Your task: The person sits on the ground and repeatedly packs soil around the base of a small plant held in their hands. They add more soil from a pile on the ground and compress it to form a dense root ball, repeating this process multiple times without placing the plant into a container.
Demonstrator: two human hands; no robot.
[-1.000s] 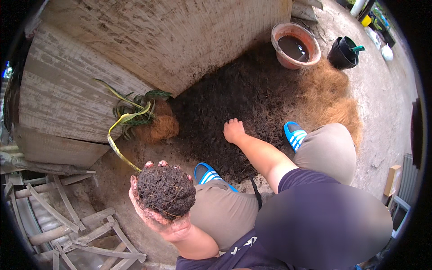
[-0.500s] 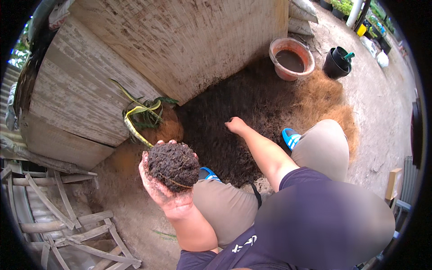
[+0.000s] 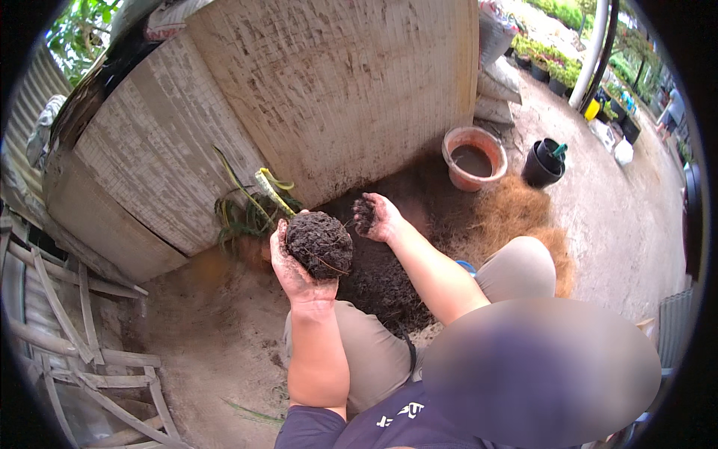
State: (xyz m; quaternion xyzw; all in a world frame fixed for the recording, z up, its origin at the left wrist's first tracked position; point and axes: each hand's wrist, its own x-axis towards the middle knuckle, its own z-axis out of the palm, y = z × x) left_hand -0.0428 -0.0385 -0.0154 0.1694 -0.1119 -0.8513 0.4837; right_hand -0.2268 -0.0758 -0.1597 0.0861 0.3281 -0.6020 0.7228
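My left hand (image 3: 297, 278) cups a rounded ball of dark, damp soil (image 3: 320, 243) from below, its fingers curled round the left side. Long yellow-edged leaves (image 3: 274, 192) rise from behind the ball, like a snake plant's; where they join it is hidden. To the right, and apart from the ball, my right hand (image 3: 384, 218) is raised with its fingers closed round a clump of dark soil (image 3: 364, 215). Beneath both hands spreads a heap of loose dark soil (image 3: 378, 280) on the ground.
Brown fibre (image 3: 516, 221) lies right of the soil. Beyond it stand a terracotta-coloured pot (image 3: 473, 179) with dark contents and black pots (image 3: 544, 165) holding a green-handled thing. A stained board wall (image 3: 351, 90) closes the far side. Wooden poles (image 3: 82, 352) stand at left.
My right hand has lifted from the soil heap with a clump in it and come nearer the ball. My left hand has shifted right and up with the soil ball, and the leaves moved too.
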